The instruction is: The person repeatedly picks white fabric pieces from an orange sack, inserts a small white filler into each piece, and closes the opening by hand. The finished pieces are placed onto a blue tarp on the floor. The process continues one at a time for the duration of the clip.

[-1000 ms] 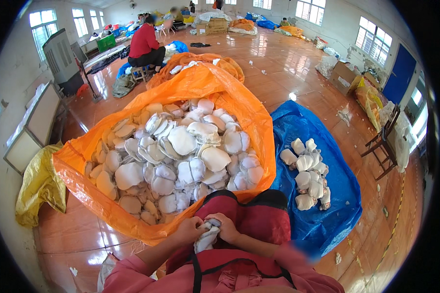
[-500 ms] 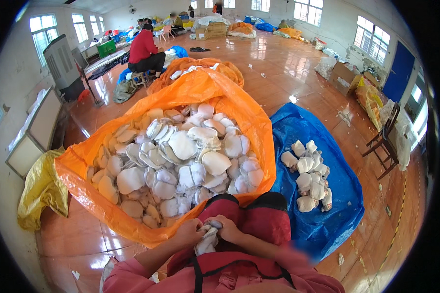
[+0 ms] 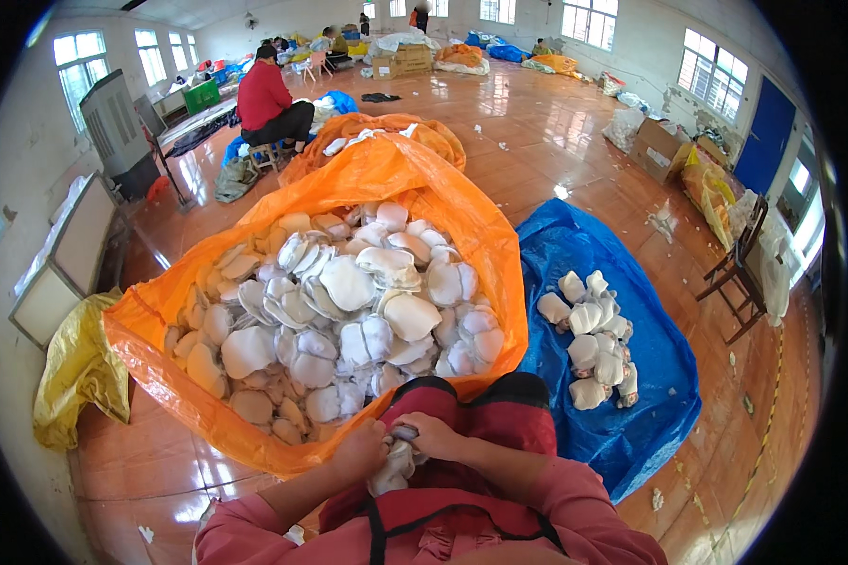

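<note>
Above my lap, both hands grip a soft white fabric piece [image 3: 391, 474] with a greyish edge showing between them. My left hand [image 3: 362, 450] is closed on its left side, and my right hand [image 3: 433, 437] pinches its upper right part. The fingers partly hide the piece, so its exact kind is unclear. Right in front of my knees lies an open orange sack [image 3: 151, 325], heaped with white rounded, flat fabric pieces [image 3: 347, 282]. To the right, a blue sheet or sack [image 3: 645, 377] carries a small pile of rolled-looking white pieces [image 3: 584, 318].
A yellow sack [image 3: 80, 372] lies at the left by a white panel [image 3: 61, 264]. Beyond the orange sack, a person in red [image 3: 266, 99] sits on a stool. A wooden chair [image 3: 740, 273] and a cardboard box [image 3: 658, 148] stand at the right. Scraps dot the tiled floor.
Both hands have shifted slightly while still gripping the fabric piece, and its grey edge now shows between the fingers. The view has moved a little; the piles look the same.
</note>
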The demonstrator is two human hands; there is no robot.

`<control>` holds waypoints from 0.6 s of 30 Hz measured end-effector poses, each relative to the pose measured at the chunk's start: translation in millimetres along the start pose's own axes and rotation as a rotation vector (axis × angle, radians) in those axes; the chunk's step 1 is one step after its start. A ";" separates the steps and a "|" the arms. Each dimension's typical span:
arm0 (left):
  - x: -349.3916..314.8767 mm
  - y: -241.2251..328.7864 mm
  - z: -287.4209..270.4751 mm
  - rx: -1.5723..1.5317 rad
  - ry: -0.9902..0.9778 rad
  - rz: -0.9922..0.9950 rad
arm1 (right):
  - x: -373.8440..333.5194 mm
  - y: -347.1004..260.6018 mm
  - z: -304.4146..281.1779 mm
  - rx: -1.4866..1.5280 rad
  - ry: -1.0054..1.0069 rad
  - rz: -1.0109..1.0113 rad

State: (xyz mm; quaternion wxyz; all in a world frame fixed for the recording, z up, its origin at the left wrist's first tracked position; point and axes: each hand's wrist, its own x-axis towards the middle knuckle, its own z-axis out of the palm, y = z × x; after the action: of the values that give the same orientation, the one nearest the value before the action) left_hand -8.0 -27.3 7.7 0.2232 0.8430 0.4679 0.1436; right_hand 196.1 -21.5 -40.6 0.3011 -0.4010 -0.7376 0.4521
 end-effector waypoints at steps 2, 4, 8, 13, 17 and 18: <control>4.9 -1.5 1.0 -0.037 -0.013 -0.071 | 3.3 -3.7 -0.3 -0.085 0.016 -0.014; 16.2 15.1 -20.1 -0.181 -0.183 -0.325 | 3.3 -12.0 -0.6 -0.160 0.029 0.021; 18.3 11.8 -7.9 -0.283 -0.035 -0.432 | 5.1 -2.0 5.5 -0.099 0.172 -0.073; 21.1 -4.0 7.5 -0.515 -0.046 -0.636 | -6.8 -0.8 9.6 -0.006 0.388 0.093; 8.5 -13.6 5.2 -1.367 -0.156 -0.793 | -1.1 -13.3 -1.9 0.089 0.463 0.115; 9.0 -15.6 3.4 -1.538 -0.150 -0.722 | 1.4 -11.2 -3.1 0.150 0.493 0.138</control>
State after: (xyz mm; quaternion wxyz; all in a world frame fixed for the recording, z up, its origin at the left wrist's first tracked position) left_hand -13.1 -13.2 -2.9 0.7961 0.2633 0.4641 0.2854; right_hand 194.4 -22.0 -29.1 0.4690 -0.5248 -0.5775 0.4137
